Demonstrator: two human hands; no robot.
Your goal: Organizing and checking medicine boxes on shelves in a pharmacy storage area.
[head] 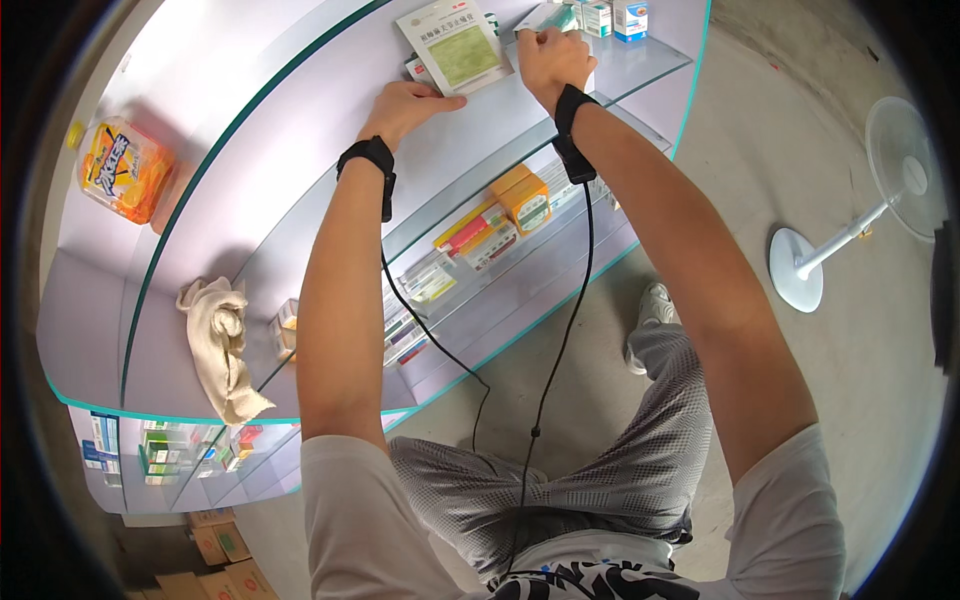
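A flat white packet with a green panel and printed writing point(465, 52) leans on the upper glass shelf. My left hand point(411, 109) is at its lower edge, the extended fingers touching or just beside the bottom corner. My right hand point(556, 60) is curled at the front of a white and green medicine packet point(555, 16), right of the first packet; whether its fingers grip that packet is hidden. Small upright medicine boxes point(630, 20) stand to the right of it. Part of another box point(418, 70) shows behind the green-panelled packet. Both wrists wear black straps with cables.
Lower glass shelves hold orange boxes point(523, 199) and several flat medicine boxes point(480, 236). A beige cloth point(225, 345) hangs over the cabinet's edge at left, near an orange drink bottle point(124, 171). A white standing fan point(796, 268) is at right. Cardboard boxes point(225, 541) lie at lower left.
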